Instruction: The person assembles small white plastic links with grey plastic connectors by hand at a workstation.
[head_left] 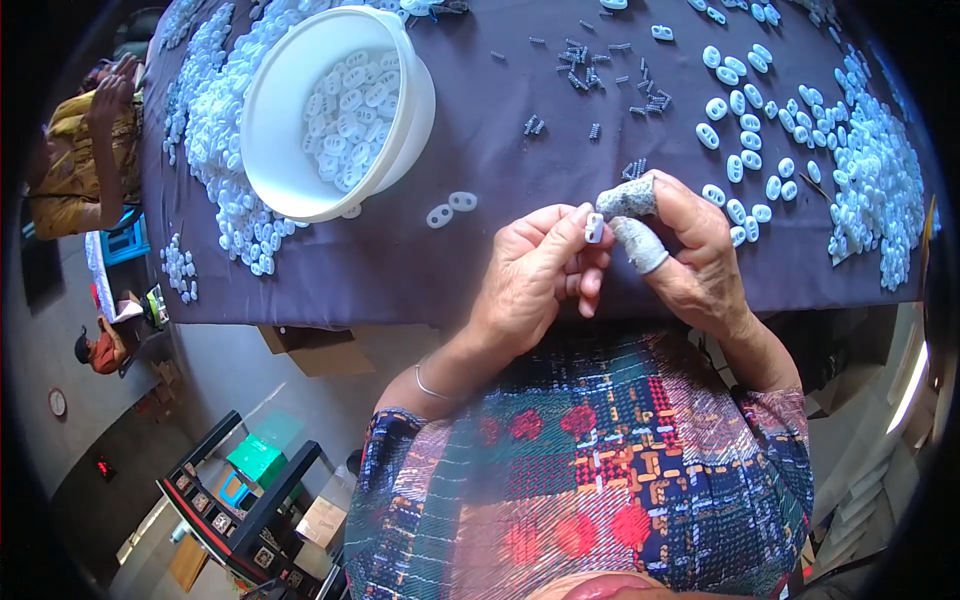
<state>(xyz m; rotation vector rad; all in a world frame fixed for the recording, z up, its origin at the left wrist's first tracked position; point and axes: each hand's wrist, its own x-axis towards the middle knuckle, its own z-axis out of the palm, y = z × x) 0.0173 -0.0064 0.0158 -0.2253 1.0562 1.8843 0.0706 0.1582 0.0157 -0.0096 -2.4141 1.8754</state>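
Note:
My left hand [535, 268] pinches a small white plastic cord lock [594, 228] upright between thumb and forefinger, just above the table's front edge. Close against it on the right, my right hand [695, 255] is closed, with worn grey cloth covers [638, 245] on its thumb and forefinger. Whatever those covered fingertips grip is too small to make out. Two white two-hole oval pieces [440, 215] lie on the dark cloth left of my hands. Small metal springs [635, 169] are scattered beyond my right hand.
A white tub [418, 130] of oval pieces stands tilted at the back left. Heaps of white parts [215, 110] lie beside it, with another pile [880, 180] at the far right. Loose cord locks [735, 168] lie nearer. A person in yellow [90, 160] is at the left.

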